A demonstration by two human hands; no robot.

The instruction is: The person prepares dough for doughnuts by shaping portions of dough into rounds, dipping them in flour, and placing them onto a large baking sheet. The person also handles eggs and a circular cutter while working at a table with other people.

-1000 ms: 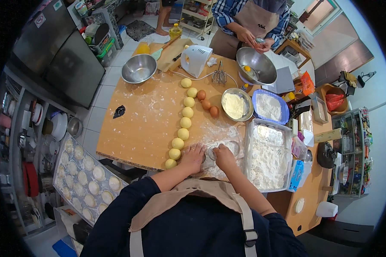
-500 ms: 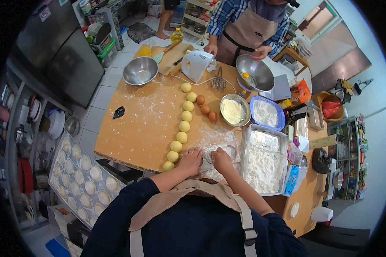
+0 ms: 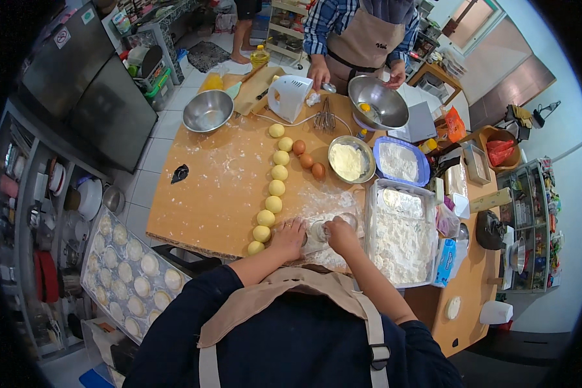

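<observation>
My left hand [image 3: 290,238] lies flat on the floured tabletop, fingers stretched out, beside a clear glass-like cylinder [image 3: 317,229]. My right hand [image 3: 341,236] is closed around the cylinder's right part; whether it is a drinking glass or a roller I cannot tell. Loose flour [image 3: 330,205] is spread beneath and beyond both hands. A column of round yellow dough balls [image 3: 273,204] runs away from my left hand. Three brown eggs [image 3: 306,160] sit beside its far part. Close to my right forearm stands a clear tray of flour [image 3: 369,258].
A bowl of pale yellow mixture [image 3: 334,169] and a blue tub of flour [image 3: 427,174] stand beyond the tray. Across the table, a co-worker [image 3: 368,45] in an apron stands at a metal bowl [image 3: 402,113]. A tray of flattened dough rounds [image 3: 194,277] is at lower left.
My view has shifted slightly. My right hand stays on the clear cylinder and my left hand stays flat. A shiny object now shows by the co-worker's hand, near the mixer.
</observation>
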